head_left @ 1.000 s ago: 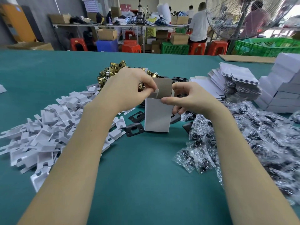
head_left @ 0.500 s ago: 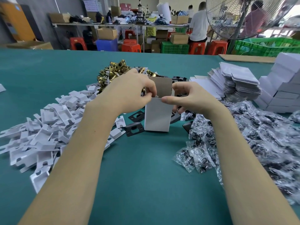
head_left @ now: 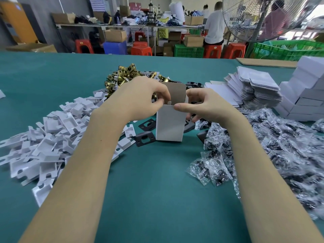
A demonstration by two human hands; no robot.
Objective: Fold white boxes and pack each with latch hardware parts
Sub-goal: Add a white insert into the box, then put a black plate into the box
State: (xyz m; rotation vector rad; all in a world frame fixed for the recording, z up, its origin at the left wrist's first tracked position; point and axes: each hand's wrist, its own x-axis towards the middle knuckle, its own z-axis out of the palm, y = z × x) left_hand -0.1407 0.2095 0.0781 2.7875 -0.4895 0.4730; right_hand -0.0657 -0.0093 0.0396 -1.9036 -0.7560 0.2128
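While the white box [head_left: 169, 123] stands upright on the green table [head_left: 149, 190], both hands work its open top. Left hand [head_left: 140, 97] pinches the small side flap at the near-left corner, fingers curled tight; right hand [head_left: 205, 106] holds the opposite rim, thumb laid flat along the near edge, fingers wrapped behind. Judgement: tuck both dust flaps inward before bringing down the tall lid flap [head_left: 176, 92] (it stands up just beyond the fingertips). Keep the right thumb light, or the wall may buckle. Black strike plates [head_left: 144, 139] lie below the left wrist; brass latches [head_left: 121, 76] beyond the left knuckles; flat box blanks [head_left: 254, 85] past the right hand.
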